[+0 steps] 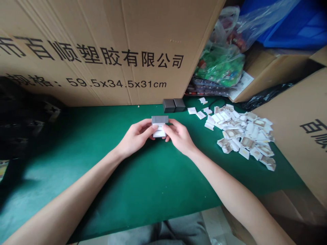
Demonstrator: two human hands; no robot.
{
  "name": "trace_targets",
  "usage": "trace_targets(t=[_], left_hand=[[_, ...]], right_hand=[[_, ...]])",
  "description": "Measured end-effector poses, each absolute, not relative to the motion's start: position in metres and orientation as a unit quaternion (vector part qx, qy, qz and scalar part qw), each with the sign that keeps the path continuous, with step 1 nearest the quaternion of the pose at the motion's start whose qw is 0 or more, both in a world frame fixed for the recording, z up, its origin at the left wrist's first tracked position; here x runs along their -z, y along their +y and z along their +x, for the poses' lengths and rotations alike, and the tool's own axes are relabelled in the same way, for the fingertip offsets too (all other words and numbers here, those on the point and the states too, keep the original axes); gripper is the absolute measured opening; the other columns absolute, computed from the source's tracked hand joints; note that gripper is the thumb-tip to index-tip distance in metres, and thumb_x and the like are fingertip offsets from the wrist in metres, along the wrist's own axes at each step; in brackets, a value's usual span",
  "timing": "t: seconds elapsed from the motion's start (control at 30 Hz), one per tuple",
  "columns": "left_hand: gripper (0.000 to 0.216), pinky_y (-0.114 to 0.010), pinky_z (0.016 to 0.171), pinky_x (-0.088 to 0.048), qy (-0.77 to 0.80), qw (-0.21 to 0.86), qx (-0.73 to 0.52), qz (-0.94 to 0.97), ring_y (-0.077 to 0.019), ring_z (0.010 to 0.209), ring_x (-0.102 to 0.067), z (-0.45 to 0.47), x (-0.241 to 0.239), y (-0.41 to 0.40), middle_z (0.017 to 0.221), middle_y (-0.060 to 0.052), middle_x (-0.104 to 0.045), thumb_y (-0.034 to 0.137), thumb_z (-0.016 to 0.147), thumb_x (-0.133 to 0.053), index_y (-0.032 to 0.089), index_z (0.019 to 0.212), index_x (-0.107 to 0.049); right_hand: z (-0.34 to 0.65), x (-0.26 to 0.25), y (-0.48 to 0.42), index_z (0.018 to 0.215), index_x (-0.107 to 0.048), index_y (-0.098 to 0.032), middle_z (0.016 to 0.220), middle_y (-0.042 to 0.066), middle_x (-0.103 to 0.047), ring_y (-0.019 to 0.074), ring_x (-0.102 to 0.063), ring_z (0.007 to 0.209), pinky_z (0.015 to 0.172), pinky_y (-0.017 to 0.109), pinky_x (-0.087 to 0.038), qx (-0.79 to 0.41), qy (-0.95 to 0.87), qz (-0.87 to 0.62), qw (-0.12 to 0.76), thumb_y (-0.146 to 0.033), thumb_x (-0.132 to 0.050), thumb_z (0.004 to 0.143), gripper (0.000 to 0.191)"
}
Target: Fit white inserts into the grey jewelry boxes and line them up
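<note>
Both hands meet over the middle of the green table, holding one small grey box (159, 119) with a white insert (159, 133) showing on its near side. My left hand (134, 137) grips the box's left side, its thumb lying on the white part. From the right, my right hand (181, 136) grips it the same way, thumb on the white part and fingers curled behind. The fingertips partly hide the box. Just beyond it, two small dark grey boxes (174, 105) stand side by side, apart from my hands.
On the right of the green table (153, 190) lies a loose pile of folded white card inserts (242, 131). A large cardboard carton (107, 27) walls off the back; another carton (301, 136) stands right. Plastic bags (219, 64) and a blue bin (293, 30) sit back right. Dark objects (20, 119) are left.
</note>
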State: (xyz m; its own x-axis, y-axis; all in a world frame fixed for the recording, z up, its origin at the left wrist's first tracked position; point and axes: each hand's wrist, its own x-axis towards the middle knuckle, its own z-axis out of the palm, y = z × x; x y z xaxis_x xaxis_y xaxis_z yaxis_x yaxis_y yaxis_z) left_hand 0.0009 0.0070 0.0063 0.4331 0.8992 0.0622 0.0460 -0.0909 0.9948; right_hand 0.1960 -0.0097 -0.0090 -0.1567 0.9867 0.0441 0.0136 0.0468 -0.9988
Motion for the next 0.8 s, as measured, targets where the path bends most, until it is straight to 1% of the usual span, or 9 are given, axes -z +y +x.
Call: trace_targets(t=[0.1,0.2,0.3,0.37,0.43,0.63,0.8], left_hand=[[0.052,-0.033,0.081,-0.06,0.366,0.574,-0.372,0.631,-0.0251,0.102,-0.07,0.0006,-0.0086,0.0069,0.125,-0.013,-0.073,0.048,0.091,-0.069,0.017,0.134,-0.065],[0.058,-0.038,0.092,-0.058,0.358,0.58,-0.368,0.632,-0.0274,0.11,-0.069,-0.0004,-0.009,0.0079,0.131,-0.013,-0.071,0.043,0.086,-0.077,0.018,0.136,-0.063],[0.062,-0.041,0.101,-0.055,0.352,0.595,-0.368,0.622,-0.0281,0.117,-0.068,-0.0015,-0.0083,0.0092,0.135,-0.014,-0.068,0.039,0.085,-0.079,0.017,0.14,-0.061],[0.067,-0.042,0.104,-0.054,0.347,0.61,-0.368,0.61,-0.0289,0.12,-0.067,-0.0016,-0.0084,0.0095,0.137,-0.015,-0.067,0.039,0.085,-0.079,0.016,0.144,-0.058],[0.069,-0.044,0.106,-0.053,0.347,0.62,-0.367,0.601,-0.0296,0.121,-0.067,-0.0012,-0.0093,0.0094,0.138,-0.015,-0.067,0.039,0.084,-0.079,0.016,0.145,-0.057],[0.061,-0.041,0.102,-0.055,0.357,0.614,-0.369,0.599,-0.0287,0.114,-0.07,-0.0005,-0.0107,0.0089,0.136,-0.013,-0.069,0.041,0.083,-0.08,0.018,0.137,-0.065],[0.062,-0.044,0.102,-0.056,0.367,0.602,-0.366,0.607,-0.0301,0.113,-0.071,-0.0013,-0.0064,0.0095,0.132,-0.013,-0.071,0.045,0.083,-0.079,0.016,0.137,-0.065]], right_hand=[[0.1975,0.0114,-0.0091,0.127,-0.059,-0.022,0.09,0.002,-0.072,0.0141,-0.066,0.072,0.059,0.026,-0.055,-0.535,-0.562,-0.436,0.456,-0.051,-0.071,0.089,0.049],[0.1982,0.0115,-0.0091,0.133,-0.057,-0.023,0.093,0.003,-0.072,0.0142,-0.067,0.072,0.059,0.027,-0.056,-0.538,-0.562,-0.438,0.45,-0.051,-0.071,0.089,0.055],[0.1982,0.0108,-0.0094,0.137,-0.054,-0.022,0.093,0.003,-0.072,0.0138,-0.066,0.071,0.06,0.027,-0.056,-0.539,-0.559,-0.444,0.446,-0.053,-0.071,0.089,0.06],[0.1982,0.0104,-0.0097,0.14,-0.052,-0.021,0.09,0.002,-0.071,0.0135,-0.065,0.069,0.06,0.027,-0.056,-0.539,-0.561,-0.448,0.44,-0.053,-0.07,0.089,0.063],[0.1985,0.01,-0.0101,0.142,-0.051,-0.021,0.088,0.002,-0.071,0.0134,-0.065,0.068,0.061,0.027,-0.056,-0.538,-0.566,-0.451,0.433,-0.053,-0.07,0.09,0.064],[0.1992,0.0092,-0.0109,0.149,-0.045,-0.018,0.093,0.004,-0.072,0.014,-0.065,0.069,0.061,0.028,-0.057,-0.544,-0.565,-0.455,0.422,-0.053,-0.073,0.087,0.076],[0.1985,0.0099,-0.0105,0.15,-0.044,-0.018,0.091,0.004,-0.072,0.0138,-0.064,0.067,0.058,0.028,-0.057,-0.54,-0.561,-0.463,0.423,-0.054,-0.073,0.087,0.078]])
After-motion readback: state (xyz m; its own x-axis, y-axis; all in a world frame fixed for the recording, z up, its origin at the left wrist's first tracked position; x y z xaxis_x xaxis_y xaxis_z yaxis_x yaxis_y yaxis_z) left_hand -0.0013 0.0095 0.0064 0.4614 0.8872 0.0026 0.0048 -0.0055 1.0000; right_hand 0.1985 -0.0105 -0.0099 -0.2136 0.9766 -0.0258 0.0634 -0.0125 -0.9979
